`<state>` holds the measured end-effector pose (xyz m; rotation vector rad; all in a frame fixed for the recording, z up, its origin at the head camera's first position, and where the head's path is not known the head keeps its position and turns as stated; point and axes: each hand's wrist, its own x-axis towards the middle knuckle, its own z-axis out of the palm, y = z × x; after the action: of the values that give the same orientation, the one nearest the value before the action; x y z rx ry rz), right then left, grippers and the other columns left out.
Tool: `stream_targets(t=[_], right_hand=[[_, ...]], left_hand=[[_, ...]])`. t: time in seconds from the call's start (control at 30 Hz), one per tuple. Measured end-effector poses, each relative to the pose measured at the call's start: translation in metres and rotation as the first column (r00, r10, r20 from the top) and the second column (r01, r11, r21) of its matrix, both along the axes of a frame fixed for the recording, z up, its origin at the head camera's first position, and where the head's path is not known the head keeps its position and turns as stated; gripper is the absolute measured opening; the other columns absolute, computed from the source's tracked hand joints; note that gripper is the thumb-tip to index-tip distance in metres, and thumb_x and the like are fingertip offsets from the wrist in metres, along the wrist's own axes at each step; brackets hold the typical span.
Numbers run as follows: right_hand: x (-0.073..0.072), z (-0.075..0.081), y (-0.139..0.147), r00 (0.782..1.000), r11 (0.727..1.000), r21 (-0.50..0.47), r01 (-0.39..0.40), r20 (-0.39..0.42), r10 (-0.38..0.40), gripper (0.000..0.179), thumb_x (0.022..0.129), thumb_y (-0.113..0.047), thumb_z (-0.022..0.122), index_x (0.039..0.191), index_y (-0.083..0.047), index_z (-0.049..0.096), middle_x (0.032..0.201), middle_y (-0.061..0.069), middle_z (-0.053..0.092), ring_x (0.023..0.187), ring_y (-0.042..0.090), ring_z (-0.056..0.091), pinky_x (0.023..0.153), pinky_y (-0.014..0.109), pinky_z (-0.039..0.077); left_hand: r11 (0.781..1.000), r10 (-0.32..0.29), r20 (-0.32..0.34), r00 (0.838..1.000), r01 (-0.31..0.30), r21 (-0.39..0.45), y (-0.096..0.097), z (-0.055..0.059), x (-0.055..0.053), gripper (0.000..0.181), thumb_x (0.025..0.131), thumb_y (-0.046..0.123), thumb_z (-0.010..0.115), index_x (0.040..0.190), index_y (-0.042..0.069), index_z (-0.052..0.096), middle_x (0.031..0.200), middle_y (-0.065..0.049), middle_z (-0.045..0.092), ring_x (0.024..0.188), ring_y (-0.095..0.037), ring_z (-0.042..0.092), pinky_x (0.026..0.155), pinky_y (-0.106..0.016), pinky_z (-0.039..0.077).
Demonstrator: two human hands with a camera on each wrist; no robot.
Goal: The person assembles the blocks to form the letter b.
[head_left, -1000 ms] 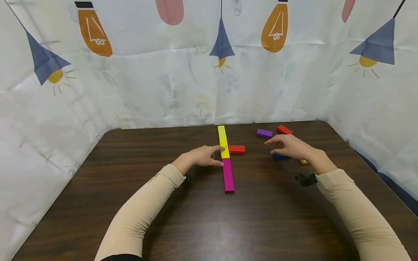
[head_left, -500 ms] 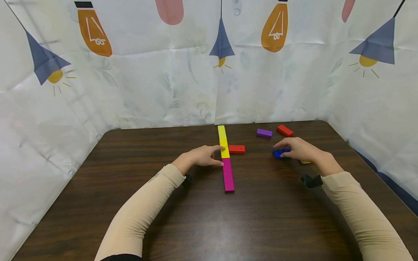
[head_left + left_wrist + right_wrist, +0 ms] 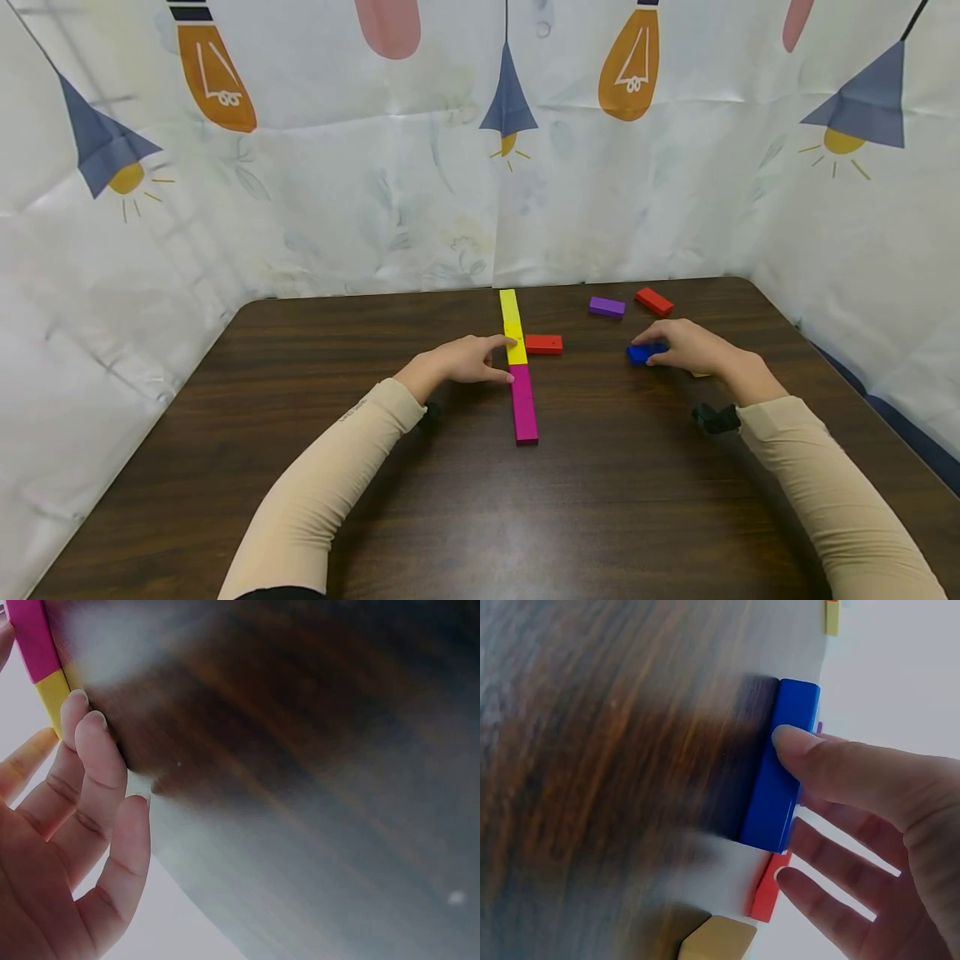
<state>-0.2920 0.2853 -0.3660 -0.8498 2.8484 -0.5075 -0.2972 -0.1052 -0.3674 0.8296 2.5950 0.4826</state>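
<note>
The right hand (image 3: 686,346) has come down onto the blue block (image 3: 640,356), right of centre, and pinches it, apparently securing it, while the left hand (image 3: 461,360), ungripping, touches yellow (image 3: 518,356) and magenta (image 3: 524,408) blocks.

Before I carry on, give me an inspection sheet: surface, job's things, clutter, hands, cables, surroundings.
Surface: dark wood-grain table, glossy near the front.
Job's things: yellow-magenta row, near red block beside it, blue block.
Clutter: purple block and far red block toward the back; tan block mostly hidden in the head view.
Left hand: index finger and thumb touch the row.
Right hand: pinches the blue block.
Cables: nothing seen.
Surroundings: pale sheeting printed with lamps and bulbs.
</note>
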Motion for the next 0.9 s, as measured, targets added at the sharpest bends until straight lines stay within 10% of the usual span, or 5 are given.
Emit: stream_targets(t=[0.9], right_hand=[[0.004,0.007,-0.055,0.993,0.987,-0.107,0.121,0.003,-0.122,0.039,0.095,-0.012,0.075,0.127,0.008,0.067,0.119,0.024,0.068,0.106,0.037,0.065,0.094,0.054,0.051]], left_hand=[[1.0,0.003,-0.005,1.0,-0.003,0.0,0.001,0.0,0.0,0.07,0.097,0.04,0.071,0.155,0.015,0.042,0.104,-0.007,0.063,0.092,-0.02,0.058,0.082,-0.036,0.048]])
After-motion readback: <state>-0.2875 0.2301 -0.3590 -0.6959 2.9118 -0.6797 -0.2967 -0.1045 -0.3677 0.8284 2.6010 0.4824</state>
